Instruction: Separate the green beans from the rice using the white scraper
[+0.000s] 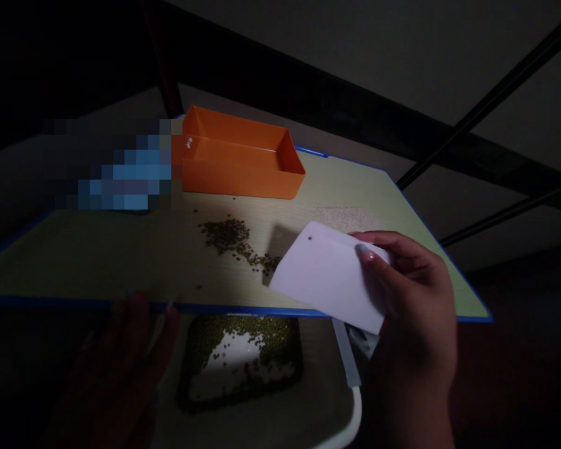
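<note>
My right hand (418,284), pinching a white card (327,268); my left hand (121,358), fingers parted, empty; seeds (225,234) on the surface (135,265), left of card; orange bin (238,179), far.

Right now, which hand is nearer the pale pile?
Right: the right hand is just this side of the pale pile; the left hand is farther left, by the near table edge.

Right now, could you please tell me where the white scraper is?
In the head view, the white scraper is right of centre, in the right hand, by the table's near blue edge, with the grain pile to its left.
</note>
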The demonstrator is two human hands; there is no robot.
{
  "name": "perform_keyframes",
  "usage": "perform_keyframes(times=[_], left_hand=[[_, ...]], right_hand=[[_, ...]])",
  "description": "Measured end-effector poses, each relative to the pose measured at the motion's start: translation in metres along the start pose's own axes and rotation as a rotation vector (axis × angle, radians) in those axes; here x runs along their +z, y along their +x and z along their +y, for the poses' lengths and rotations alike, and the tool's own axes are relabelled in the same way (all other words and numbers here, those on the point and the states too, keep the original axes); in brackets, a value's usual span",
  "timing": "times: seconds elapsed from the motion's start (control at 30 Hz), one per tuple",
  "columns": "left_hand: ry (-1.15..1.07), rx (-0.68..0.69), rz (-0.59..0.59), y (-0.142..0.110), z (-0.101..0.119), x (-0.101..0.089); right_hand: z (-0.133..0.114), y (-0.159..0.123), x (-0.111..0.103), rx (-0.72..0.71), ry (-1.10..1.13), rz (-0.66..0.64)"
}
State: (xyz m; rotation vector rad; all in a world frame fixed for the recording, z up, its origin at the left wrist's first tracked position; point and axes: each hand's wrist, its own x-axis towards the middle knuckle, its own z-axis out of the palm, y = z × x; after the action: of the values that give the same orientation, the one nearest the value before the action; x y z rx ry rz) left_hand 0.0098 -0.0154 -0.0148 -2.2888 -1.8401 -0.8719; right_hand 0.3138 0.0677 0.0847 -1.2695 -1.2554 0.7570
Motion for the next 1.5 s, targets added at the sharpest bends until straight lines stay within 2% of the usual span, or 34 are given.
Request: perform_keyframes(times=[0.1,0.2,0.37,0.47,0.7,0.9,1.13,1.33,1.5], left_hand=[[0.005,-0.022,0.005,0.000,0.002,0.002],[-0.007,-0.034,0.013,-0.001,0.002,0.001],[-0.131,-0.077,-0.100,-0.003,-0.003,-0.008],[-0.159,-0.109,-0.123,-0.002,-0.002,-0.013],[-0.157,-0.160,-0.139,-0.003,0.002,-0.013],[-0.199,-0.168,-0.187,-0.003,0.002,-0.019],[-0.143,-0.117,-0.143,-0.008,-0.006,-0.014],[-0.129,-0.095,-0.182,-0.013,-0.016,-0.009],[-0.069,-0.064,-0.111,-0.014,-0.016,-0.008]], right_hand=[[0.001,0.001,0.002,-0.037,-0.024,0.075],[0.000,0.003,0.007,-0.072,-0.049,0.050],[-0.001,0.006,0.011,-0.102,-0.069,0.058],[-0.001,0.007,0.011,-0.088,-0.073,0.075],[-0.004,0.004,0.011,-0.097,-0.086,-0.018],[-0.006,0.004,0.012,-0.090,-0.095,-0.027],[-0.005,0.007,0.018,-0.110,-0.101,-0.009],[-0.004,0.010,0.022,-0.142,-0.122,-0.027],[-0.006,0.010,0.025,-0.132,-0.075,-0.040]])
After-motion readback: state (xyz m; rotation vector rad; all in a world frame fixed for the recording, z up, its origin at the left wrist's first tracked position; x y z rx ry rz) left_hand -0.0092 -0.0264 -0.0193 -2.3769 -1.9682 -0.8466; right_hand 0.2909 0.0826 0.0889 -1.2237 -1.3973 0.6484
